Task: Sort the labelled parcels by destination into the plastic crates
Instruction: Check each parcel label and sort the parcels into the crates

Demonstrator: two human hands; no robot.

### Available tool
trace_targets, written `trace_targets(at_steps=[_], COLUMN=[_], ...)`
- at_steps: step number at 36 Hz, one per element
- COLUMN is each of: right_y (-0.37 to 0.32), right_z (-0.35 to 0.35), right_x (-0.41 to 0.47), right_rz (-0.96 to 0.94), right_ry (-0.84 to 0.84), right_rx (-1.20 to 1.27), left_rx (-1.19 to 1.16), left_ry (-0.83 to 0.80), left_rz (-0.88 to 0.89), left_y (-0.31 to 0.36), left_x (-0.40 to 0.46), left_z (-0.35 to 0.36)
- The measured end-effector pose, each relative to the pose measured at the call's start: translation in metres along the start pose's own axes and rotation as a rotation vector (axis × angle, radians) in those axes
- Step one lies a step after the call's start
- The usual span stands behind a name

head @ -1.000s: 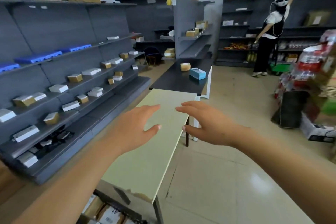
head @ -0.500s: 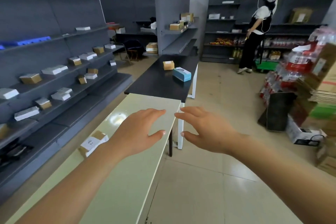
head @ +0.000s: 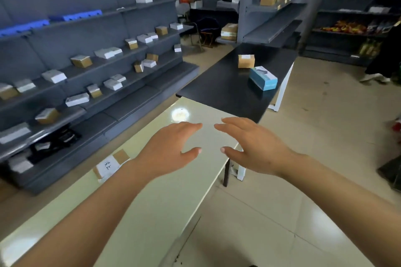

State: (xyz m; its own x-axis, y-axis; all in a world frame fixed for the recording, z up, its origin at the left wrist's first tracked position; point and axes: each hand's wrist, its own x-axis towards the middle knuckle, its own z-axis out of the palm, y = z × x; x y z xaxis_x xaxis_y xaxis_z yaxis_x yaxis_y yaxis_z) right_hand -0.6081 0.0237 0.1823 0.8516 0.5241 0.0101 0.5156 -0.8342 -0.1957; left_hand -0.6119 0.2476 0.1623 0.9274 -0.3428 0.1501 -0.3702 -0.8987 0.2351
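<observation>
Several small cardboard and white parcels (head: pixel 81 61) sat along the grey metal shelving (head: pixel 86 84) at far left. On the pale green tabletop (head: pixel 169 197) lay one flat brown cardboard parcel with a handwritten white label (head: pixel 111 165), just beside my left wrist. My left hand (head: pixel 168 151) hovered over the table, fingers loose and spread, holding nothing. My right hand (head: pixel 252 147) mirrored it, equally relaxed and empty. Farther right, on the black table (head: pixel 217 89), stood a small brown box (head: pixel 246 61) and a blue carton (head: pixel 263 78). No plastic crates showed. I judged I was between picks: next I would need to read that label, grasp the parcel, then find its crate.
</observation>
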Motion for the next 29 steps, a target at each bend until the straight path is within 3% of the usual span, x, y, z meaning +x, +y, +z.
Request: trace_targets(at_steps=[11, 19, 29], right_y=[0.057, 0.025, -0.034], right_z=[0.02, 0.044, 0.081], right_x=[0.12, 0.202, 0.295], right_rz=[-0.342, -0.532, -0.646], right_ry=[-0.129, -0.214, -0.329], right_rx=[-0.055, -0.061, -0.087], left_rx=[0.014, -0.028, -0.057], left_ry=[-0.016, 0.025, 0.03], left_rz=[-0.427, -0.65, -0.804], left_y=[-0.034, -0.09, -0.192], left_x=[0.022, 0.003, -0.011], left_z=[0.026, 0.036, 0.056])
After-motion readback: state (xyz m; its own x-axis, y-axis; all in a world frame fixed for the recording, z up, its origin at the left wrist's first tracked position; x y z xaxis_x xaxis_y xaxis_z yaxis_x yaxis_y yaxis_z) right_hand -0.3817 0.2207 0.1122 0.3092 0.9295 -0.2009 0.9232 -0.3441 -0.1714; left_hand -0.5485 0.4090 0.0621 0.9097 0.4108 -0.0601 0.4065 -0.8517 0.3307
